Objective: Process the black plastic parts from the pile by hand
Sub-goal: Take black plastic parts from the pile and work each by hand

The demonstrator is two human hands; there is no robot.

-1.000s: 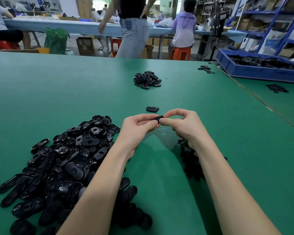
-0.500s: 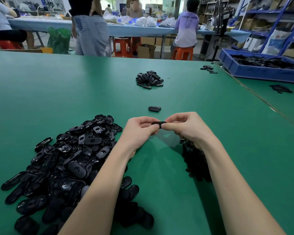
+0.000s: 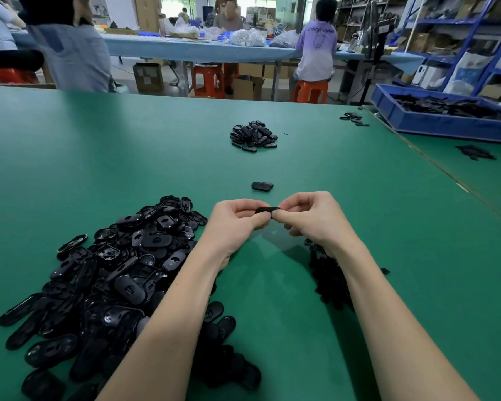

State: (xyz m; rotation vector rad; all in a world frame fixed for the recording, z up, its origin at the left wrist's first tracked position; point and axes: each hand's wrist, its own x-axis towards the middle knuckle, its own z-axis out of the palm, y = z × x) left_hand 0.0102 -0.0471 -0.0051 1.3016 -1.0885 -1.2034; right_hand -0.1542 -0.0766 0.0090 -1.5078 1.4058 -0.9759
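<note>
A big pile of black oval plastic parts [image 3: 104, 273] lies on the green table [image 3: 99, 157] at the near left. My left hand [image 3: 235, 224] and my right hand [image 3: 313, 218] meet above the table's middle and pinch one small black part [image 3: 268, 210] between their fingertips, each at one end. Just beyond the hands a single black part [image 3: 261, 186] lies alone. A smaller heap of black pieces [image 3: 327, 273] sits under my right forearm, partly hidden by it.
Farther back in the middle is a small pile of black parts [image 3: 253, 136]. A blue bin [image 3: 434, 123] full of black parts stands at the far right, with a few loose parts [image 3: 352, 117] near it. People sit and stand at a blue table behind.
The part between my fingertips has turned to lie flat and edge-on. My hands stay together. The standing person in the background has walked to the left.
</note>
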